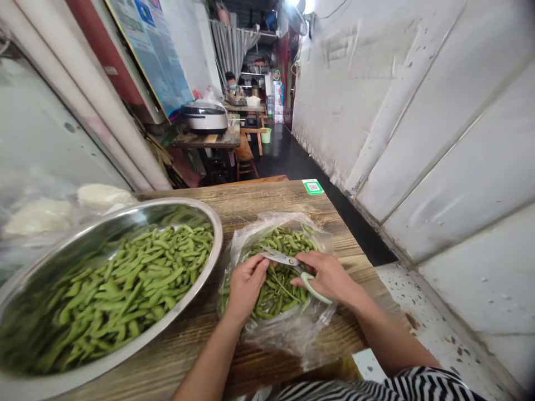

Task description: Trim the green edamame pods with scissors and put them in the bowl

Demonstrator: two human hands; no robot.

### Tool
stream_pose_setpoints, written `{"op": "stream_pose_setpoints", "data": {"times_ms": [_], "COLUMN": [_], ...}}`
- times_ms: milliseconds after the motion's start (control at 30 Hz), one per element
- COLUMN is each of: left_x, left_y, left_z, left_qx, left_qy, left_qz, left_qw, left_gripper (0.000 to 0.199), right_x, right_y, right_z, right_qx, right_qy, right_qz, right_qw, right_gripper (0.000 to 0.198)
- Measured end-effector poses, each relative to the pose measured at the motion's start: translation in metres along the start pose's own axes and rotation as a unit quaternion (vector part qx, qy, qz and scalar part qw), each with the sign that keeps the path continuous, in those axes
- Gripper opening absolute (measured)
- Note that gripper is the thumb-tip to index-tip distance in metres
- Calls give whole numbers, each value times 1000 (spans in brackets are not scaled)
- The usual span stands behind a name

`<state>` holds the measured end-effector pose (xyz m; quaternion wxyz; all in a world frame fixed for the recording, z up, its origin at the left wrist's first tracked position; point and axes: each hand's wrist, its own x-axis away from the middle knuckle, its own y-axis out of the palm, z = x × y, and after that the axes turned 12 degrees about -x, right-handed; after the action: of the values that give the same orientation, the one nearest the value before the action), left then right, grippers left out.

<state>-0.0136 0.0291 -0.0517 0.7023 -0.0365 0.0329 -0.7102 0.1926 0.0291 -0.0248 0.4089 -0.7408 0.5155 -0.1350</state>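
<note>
My right hand [324,273] is closed around the pale green handles of a pair of scissors [288,259]. The blades point left over a clear plastic bag [240,242] and look slightly parted. My left hand [246,287] is pinched together right by the blade tips; what its fingers hold is hidden. Below both hands, a heap of green edamame pods [278,295] lies in the opened bag, some with stems. To the left, a large steel basin [218,234] holds many more loose edamame pods [137,278].
The wooden table [259,200] carries a QR-code card [313,187] at its far right corner. Bags with pale contents [39,217] lie behind the basin. Farther off are a lidded cooker [204,117], a wooden stool [246,153], a green bucket [266,135] and a seated person [234,92]. A wall runs along the right.
</note>
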Motion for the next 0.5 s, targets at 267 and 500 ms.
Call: {"op": "stream_pose_setpoints", "data": {"times_ms": [267,500], "left_x": [1,-5], "left_y": [-6,-1], "left_z": [-1,-19], "left_qx": [-87,-58], "left_qy": [-7,-29], "left_qz": [2,-19], "left_qw": [996,998], "left_gripper": [30,46], "right_x": [2,2], "right_y": [2,-3], "right_z": [-7,-10], "right_qx": [-34,0], "right_qy": [25,49], "right_qz": [-13,-26], "right_qw": [999,998], "right_gripper": [35,38]}}
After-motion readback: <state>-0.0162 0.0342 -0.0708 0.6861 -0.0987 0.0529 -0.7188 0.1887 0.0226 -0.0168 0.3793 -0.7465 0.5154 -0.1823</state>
